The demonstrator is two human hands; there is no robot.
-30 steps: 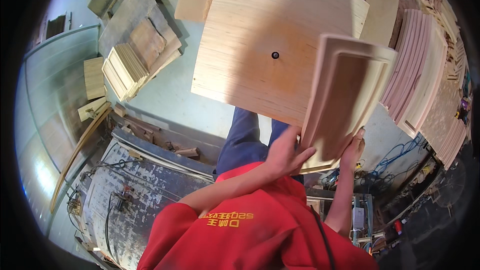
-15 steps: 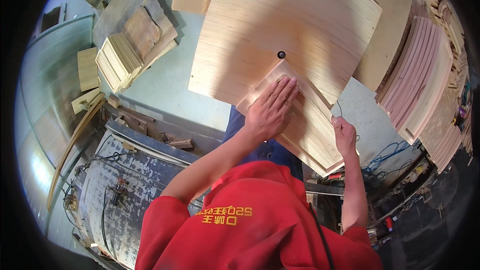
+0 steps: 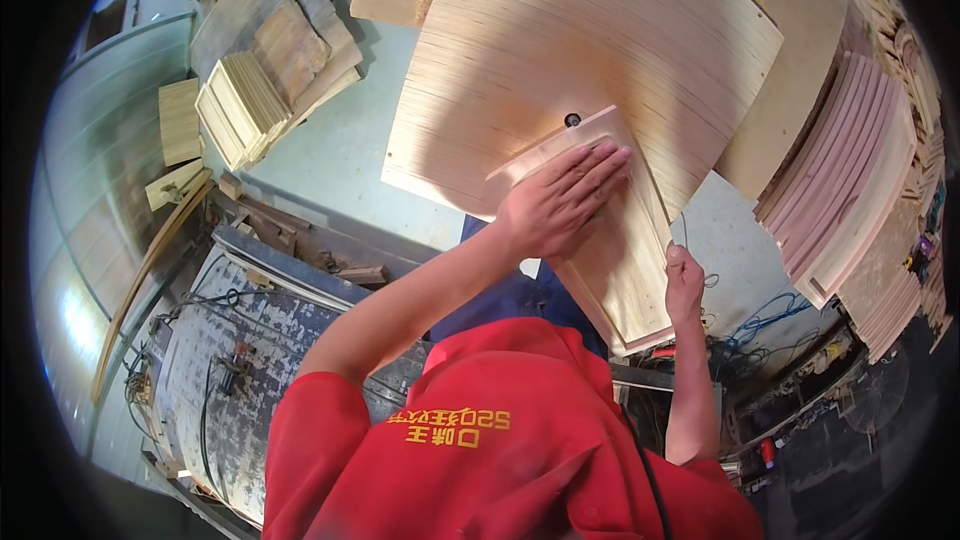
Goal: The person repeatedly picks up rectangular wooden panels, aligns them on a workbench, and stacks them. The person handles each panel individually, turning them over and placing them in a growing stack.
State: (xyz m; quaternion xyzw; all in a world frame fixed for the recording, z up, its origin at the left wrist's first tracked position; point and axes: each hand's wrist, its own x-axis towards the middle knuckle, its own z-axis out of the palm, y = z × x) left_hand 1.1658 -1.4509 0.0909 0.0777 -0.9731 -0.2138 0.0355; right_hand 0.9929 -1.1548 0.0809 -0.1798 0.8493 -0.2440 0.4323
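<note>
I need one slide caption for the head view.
Left hand flat on a wooden panel, right hand at its edge.

Red top (image 3: 480,480) with yellow lettering (image 3: 452,427)

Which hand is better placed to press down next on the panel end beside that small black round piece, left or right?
Probably the left hand: it lies flat on the wooden panel near the end beside the black round piece. The right hand holds the panel's long edge, nearer the opposite end.
</note>
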